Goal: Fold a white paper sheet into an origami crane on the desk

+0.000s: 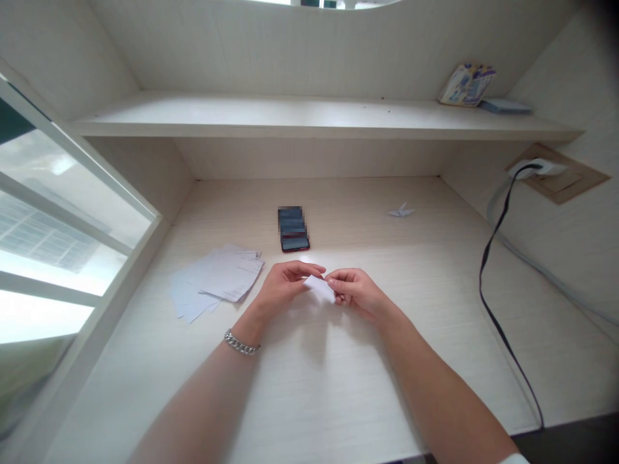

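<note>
Both my hands meet over the middle of the desk (338,380), pinching a small folded piece of white paper (320,287) between them. My left hand (283,285) grips its left end with curled fingers; a silver chain bracelet (240,345) sits on that wrist. My right hand (355,291) holds the paper's right end between thumb and fingers. The paper is lifted slightly above the desk surface.
A loose pile of white paper sheets (215,280) lies left of my hands. A phone (293,229) rests behind them. A folded paper crane (401,210) sits far right. A black cable (498,270) runs from a wall socket (544,169). A box (467,84) stands on the shelf.
</note>
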`<act>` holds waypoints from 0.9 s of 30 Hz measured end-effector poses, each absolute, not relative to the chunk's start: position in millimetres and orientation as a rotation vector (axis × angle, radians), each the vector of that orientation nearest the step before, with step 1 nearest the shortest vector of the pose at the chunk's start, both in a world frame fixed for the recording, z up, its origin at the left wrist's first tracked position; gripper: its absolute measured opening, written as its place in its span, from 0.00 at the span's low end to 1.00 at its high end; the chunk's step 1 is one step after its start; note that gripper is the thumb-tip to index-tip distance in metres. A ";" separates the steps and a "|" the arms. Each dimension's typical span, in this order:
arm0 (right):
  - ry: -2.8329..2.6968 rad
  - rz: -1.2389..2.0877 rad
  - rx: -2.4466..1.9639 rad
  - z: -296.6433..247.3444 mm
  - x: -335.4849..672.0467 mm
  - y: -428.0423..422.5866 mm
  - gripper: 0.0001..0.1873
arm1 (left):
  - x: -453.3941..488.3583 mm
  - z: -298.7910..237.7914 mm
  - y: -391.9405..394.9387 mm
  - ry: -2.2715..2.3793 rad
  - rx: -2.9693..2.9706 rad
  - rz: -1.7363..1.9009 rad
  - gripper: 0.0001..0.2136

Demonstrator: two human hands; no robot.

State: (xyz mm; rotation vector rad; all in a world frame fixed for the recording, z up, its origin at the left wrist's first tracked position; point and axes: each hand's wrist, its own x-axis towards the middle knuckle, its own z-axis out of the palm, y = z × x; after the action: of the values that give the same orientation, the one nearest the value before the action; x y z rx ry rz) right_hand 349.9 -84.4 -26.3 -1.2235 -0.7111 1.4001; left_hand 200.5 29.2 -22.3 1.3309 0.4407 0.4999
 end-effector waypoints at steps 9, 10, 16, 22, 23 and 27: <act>-0.656 1.136 -1.271 -34.2 358.1 -79.5 0.23 | 198.8 -28.4 38.5 0.656 1.384 0.384 0.11; -0.715 1.121 -1.293 -34.2 358.0 -79.8 0.22 | 198.7 -28.0 38.4 0.655 1.390 0.358 0.10; -0.896 1.124 -1.397 -34.5 351.8 -81.2 0.17 | 198.1 -28.1 37.6 0.640 1.355 0.315 0.09; -0.773 1.185 -1.350 -37.0 351.4 -82.3 0.19 | 197.1 -30.3 40.2 0.676 1.445 0.381 0.09; -0.765 1.190 -1.343 -36.3 351.5 -82.8 0.18 | 196.9 -30.4 40.6 0.684 1.466 0.400 0.08; -0.810 1.271 -1.291 -29.3 350.3 -84.3 0.17 | 196.2 -29.3 40.0 0.700 1.585 0.430 0.08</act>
State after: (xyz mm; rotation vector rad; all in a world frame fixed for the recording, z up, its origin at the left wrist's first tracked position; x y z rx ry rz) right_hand 350.3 -84.3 -29.3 -1.2910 -0.8102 1.2709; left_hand 196.2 40.0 -29.3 1.5852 0.7000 0.4303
